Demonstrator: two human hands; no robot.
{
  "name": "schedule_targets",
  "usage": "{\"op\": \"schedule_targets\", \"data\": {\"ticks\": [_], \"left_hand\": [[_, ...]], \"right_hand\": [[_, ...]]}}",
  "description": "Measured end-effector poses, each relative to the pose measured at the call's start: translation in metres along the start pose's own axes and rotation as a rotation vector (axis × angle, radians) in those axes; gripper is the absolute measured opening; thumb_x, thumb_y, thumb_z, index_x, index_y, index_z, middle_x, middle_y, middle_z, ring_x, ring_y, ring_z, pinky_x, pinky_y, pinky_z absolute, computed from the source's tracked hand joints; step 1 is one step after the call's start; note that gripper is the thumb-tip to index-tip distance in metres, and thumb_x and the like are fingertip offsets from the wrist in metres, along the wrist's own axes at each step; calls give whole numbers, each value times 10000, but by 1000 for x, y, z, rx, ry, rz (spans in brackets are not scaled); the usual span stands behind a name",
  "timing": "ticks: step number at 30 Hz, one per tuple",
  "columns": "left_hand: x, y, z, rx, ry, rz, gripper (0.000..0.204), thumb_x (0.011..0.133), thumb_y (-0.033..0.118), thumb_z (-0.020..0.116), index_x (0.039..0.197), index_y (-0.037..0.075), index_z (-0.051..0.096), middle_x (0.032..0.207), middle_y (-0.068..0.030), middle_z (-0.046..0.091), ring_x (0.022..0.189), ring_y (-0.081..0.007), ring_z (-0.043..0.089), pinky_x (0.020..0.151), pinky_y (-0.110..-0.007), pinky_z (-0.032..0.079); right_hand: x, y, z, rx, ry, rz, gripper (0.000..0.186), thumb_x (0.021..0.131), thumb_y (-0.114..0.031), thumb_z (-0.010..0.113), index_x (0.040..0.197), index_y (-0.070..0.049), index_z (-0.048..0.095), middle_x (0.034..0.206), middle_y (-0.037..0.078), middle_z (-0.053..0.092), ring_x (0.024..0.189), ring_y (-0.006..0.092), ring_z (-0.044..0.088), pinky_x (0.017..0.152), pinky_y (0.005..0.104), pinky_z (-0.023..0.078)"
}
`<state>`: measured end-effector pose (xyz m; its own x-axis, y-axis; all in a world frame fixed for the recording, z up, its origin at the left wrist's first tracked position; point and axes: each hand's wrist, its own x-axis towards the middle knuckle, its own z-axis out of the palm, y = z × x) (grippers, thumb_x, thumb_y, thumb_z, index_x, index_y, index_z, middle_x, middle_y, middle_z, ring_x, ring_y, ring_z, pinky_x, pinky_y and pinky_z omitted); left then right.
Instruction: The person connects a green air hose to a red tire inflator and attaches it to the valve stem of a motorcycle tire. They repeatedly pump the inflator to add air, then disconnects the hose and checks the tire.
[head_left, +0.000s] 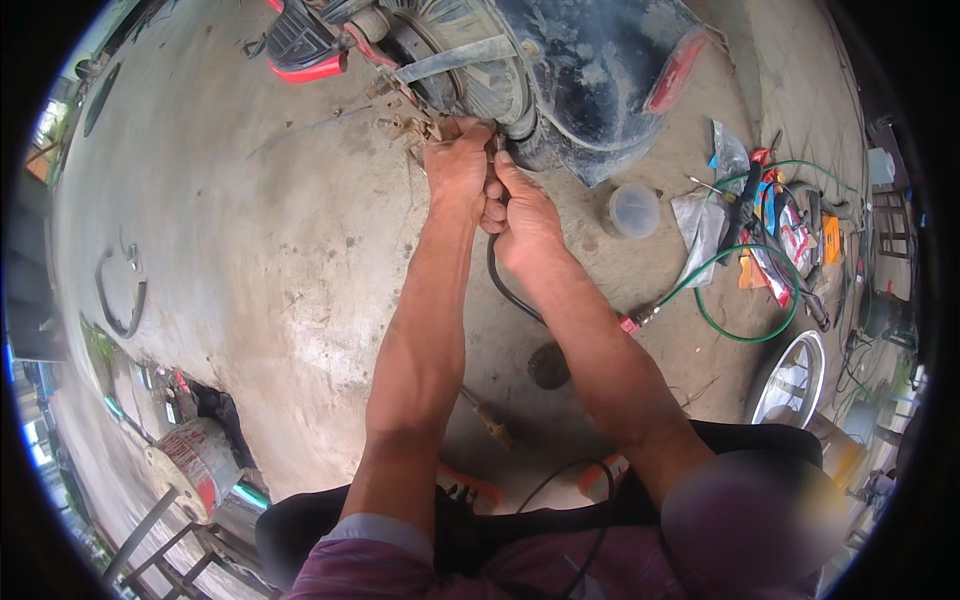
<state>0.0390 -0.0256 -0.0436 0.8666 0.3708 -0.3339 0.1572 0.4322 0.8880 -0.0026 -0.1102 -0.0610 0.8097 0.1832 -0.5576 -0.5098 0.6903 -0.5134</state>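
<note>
My left hand (461, 165) is closed at the lower edge of a motorbike wheel (492, 72), its fingers bent around something hidden behind the knuckles. Right beside it, my right hand (526, 212) wraps around the end of a black air hose (508, 288), thumb pointing up toward the wheel. Both hands nearly touch, and the spot between the fingertips is too small and covered to make out. Over the wheel's right side spreads a dusty dark mudguard (590, 80) with a red reflector (677, 72).
A green hose (703, 308) loops at the right, near tools and torn packets (765, 215). A clear plastic tub (634, 211) stands close to the mudguard. A screwdriver (492, 425) lies between my feet. A metal basin (790, 380) is at the right, a cable spool (195, 465) lower left.
</note>
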Motion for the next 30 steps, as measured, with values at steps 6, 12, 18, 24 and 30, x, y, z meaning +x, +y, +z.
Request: {"op": "schedule_targets", "data": {"ticks": [6, 12, 18, 24, 30], "left_hand": [[-2, 11, -12, 40, -72, -19, 148, 917, 141, 653, 980, 7, 659, 812, -84, 656, 575, -174, 588, 549, -322, 479], [1, 6, -31, 114, -301, 7, 296, 899, 138, 743, 1120, -31, 641, 860, -82, 678, 590, -155, 592, 604, -305, 497], [-3, 3, -26, 141, -299, 39, 383, 892, 86, 770, 1205, -51, 598, 848, -60, 672, 558, -92, 551, 509, -274, 456], [-9, 3, -20, 148, -239, 44, 296, 901, 83, 755, 1135, -24, 609, 847, -59, 672, 531, -74, 527, 415, -259, 423], [-16, 3, -14, 112, -204, 49, 269, 913, 102, 753, 1096, -17, 596, 796, -38, 646, 526, -68, 521, 406, -259, 423]], "right_hand": [[-9, -9, 9, -81, -2, 44, 247, 1036, -352, 685, 965, -116, 663, 735, -81, 503, 560, 63, 353, 514, 247, 267], [-3, -16, 8, -38, -8, 97, 285, 1068, -373, 591, 952, -118, 638, 747, -64, 513, 556, 78, 359, 505, 267, 273], [-2, -3, 4, 66, -55, 14, 280, 1083, -367, 541, 979, -114, 602, 793, -37, 544, 615, 99, 425, 528, 276, 305], [-9, 0, 0, 82, -106, -18, 206, 1090, -292, 562, 983, -118, 587, 808, -37, 555, 657, 93, 458, 556, 270, 335], [-2, -6, -2, 86, -140, 10, 170, 1090, -276, 576, 986, -143, 594, 793, -65, 524, 641, 65, 438, 541, 249, 320]]}}
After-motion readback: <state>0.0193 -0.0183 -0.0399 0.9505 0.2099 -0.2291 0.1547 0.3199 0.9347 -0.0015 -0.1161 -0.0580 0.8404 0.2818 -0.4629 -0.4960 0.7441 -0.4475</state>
